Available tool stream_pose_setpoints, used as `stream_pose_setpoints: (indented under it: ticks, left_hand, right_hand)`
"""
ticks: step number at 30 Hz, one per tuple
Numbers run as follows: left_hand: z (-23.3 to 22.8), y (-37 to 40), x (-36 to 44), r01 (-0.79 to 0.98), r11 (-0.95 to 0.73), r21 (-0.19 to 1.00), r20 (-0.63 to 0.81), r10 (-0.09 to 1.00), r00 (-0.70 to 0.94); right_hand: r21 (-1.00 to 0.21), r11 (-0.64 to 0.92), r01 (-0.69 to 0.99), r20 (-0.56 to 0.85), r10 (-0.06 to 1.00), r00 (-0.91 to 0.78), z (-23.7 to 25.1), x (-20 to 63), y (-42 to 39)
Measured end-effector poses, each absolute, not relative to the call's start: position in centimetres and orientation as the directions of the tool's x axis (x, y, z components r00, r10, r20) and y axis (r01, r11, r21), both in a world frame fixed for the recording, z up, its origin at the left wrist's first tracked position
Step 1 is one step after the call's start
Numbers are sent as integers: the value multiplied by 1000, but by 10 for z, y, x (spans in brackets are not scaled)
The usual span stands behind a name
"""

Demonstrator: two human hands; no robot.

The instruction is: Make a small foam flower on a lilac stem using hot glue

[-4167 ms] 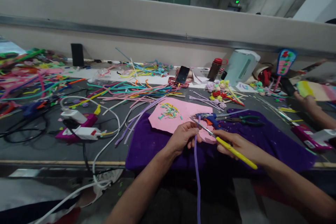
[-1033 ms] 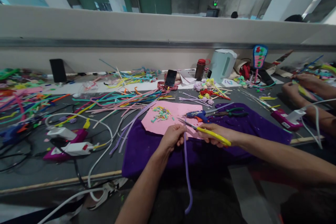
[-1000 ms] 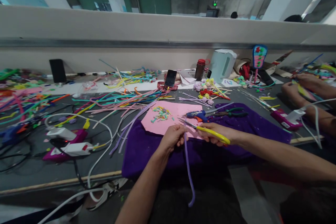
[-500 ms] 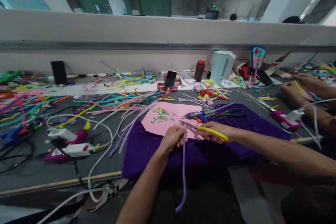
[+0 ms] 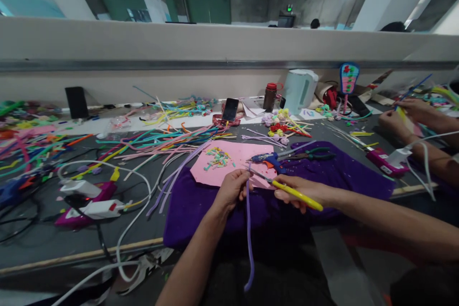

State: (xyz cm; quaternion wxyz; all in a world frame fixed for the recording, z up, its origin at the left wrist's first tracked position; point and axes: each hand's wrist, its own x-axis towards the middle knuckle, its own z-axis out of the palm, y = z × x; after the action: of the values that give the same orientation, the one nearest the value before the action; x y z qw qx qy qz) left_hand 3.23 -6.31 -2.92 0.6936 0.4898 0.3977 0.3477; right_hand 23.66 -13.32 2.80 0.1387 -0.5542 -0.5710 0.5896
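My left hand [image 5: 234, 188] pinches a purple pipe cleaner [image 5: 249, 244] near its upper end; the long part hangs down in front of the table edge. In my right hand [image 5: 294, 192] are scissors with yellow handles [image 5: 299, 196], their blades [image 5: 258, 173] reaching left to the pipe cleaner's top. Whether the blades touch it I cannot tell. Beneath the hands lies a pink sheet [image 5: 206, 172] on a dark purple cloth [image 5: 190, 220]. Short cut pieces in several colours [image 5: 218, 158] are heaped on the sheet. A blue glue gun [image 5: 265, 158] rests by its right side.
Pliers [image 5: 315, 154] lie right of the glue gun. Long pipe cleaners [image 5: 161, 141] spread left, near power strips [image 5: 86, 210] with white cables. A phone [image 5: 230, 110], a bottle [image 5: 270, 97] and a kettle [image 5: 300, 91] stand behind. Another person's hands [image 5: 401, 117] work at the right.
The scissors have tilted, their yellow handles dropping lower and to the right with my right hand. My left hand still pinches the pipe cleaner. The whole view has shifted slightly.
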Motion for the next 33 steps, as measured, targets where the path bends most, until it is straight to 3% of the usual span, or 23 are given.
stream_pose_setpoints:
  ticks: [11, 18, 25, 33]
  left_hand:
    - [-34, -62, 32, -31, 306, 952, -259, 854, 452]
    - [-32, -64, 31, 14, 299, 954, -265, 822, 505]
    - [-35, -62, 32, 62, 288, 956, -280, 823, 495]
    - [-37, -61, 32, 32, 298, 954, -278, 838, 469]
  right_hand:
    - [-834, -379, 400, -516, 791, -328, 22, 217, -124]
    - [-767, -511, 387, -626, 728, -280, 25, 222, -105]
    - [-726, -499, 473, -655, 710, -258, 18, 227, -88]
    - [-775, -464, 429, -600, 754, -268, 25, 232, -93]
